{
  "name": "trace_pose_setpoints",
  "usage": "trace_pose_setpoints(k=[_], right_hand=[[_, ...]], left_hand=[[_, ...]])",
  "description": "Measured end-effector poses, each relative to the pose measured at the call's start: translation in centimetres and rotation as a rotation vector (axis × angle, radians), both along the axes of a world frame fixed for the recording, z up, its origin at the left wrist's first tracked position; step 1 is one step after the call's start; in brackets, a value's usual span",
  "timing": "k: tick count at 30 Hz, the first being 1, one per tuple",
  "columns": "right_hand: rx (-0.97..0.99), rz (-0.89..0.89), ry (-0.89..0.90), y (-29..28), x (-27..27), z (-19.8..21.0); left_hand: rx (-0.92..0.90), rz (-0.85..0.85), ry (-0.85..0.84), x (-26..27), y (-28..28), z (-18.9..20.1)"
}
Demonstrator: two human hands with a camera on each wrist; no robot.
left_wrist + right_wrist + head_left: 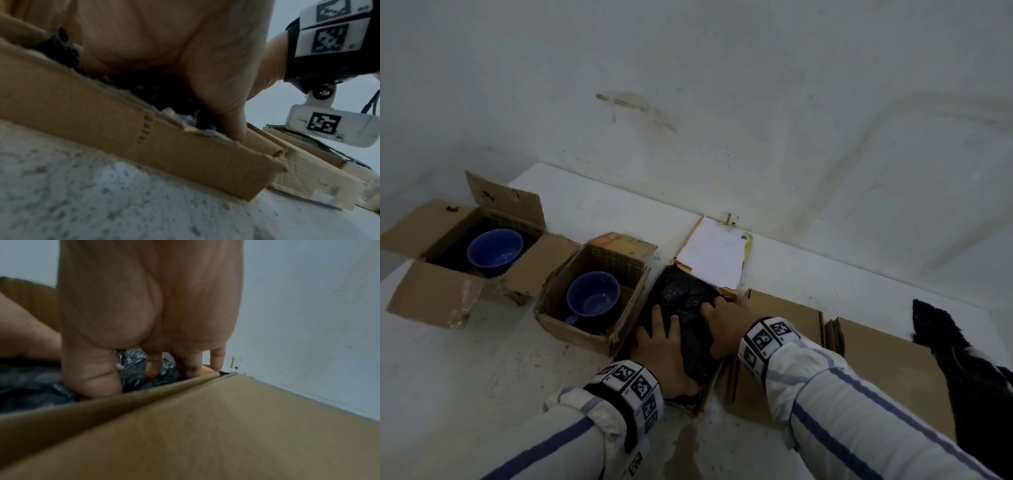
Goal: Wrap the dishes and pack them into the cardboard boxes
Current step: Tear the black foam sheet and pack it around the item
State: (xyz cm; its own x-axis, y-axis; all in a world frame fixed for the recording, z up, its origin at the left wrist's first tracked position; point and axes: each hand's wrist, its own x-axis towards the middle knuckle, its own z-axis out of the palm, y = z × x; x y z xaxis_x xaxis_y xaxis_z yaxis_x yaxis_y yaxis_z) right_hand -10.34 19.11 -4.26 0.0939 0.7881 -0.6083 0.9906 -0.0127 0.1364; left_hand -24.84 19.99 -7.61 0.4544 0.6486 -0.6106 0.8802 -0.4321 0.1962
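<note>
1. Black-wrapped bundle sits inside the middle cardboard box, long axis running away from the person.
2. Left hand and right hand press it, fingers spread, flanking it equally close.

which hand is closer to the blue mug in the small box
Left. The left hand presses the near-left side of the black wrapped bundle, just right of the box holding the blue mug. The right hand rests on the bundle's far side, farther away.
</note>
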Motion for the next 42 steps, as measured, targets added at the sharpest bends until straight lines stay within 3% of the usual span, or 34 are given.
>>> trace_pose_setpoints(k=[7, 10, 12, 15, 19, 32, 34, 36, 39, 42], right_hand=[[-0.118, -0.167, 0.175, 0.9, 1.0, 2.8], [0.015, -0.079, 0.172, 3.2, 0.7, 4.4], [0.091, -0.009, 0.189, 4.6, -0.1, 4.0], [0.052, 0.031, 0.221, 5.7, -2.0, 1.5], [0.042, -0.002, 0.128, 6.9, -2.6, -0.7], [0.002, 0.065, 0.059, 8.2, -3.0, -0.8], [0.060, -0.028, 0.200, 8.2, -1.8, 0.3], [0.236, -0.229, 0.329, 8.0, 0.3, 1.4], [0.463, -0.529, 0.343, 7.0, 3.9, 1.5], [0.474, -0.710, 0.350, 5.8, 6.2, 0.6]], left_hand=[[-0.041, -0.020, -0.044, -0.8, 0.1, -0.2], [-0.050, -0.023, -0.053, -0.8, 0.2, -0.2], [-0.058, -0.016, -0.059, -0.7, 0.3, -0.1], [-0.053, -0.020, -0.075, -0.8, 0.4, -0.3], [-0.025, -0.031, -0.095, -1.0, 0.4, -1.0], [-0.092, -0.015, -0.173, -1.5, 0.7, -1.5], [-0.101, -0.020, -0.161, -1.7, 0.6, -1.2], [-0.082, -0.028, -0.132, -1.7, 0.3, -0.9], [-0.036, -0.041, -0.094, -1.7, -0.2, -0.4], [0.056, -0.070, -0.077, -2.1, -0.5, 0.1]])
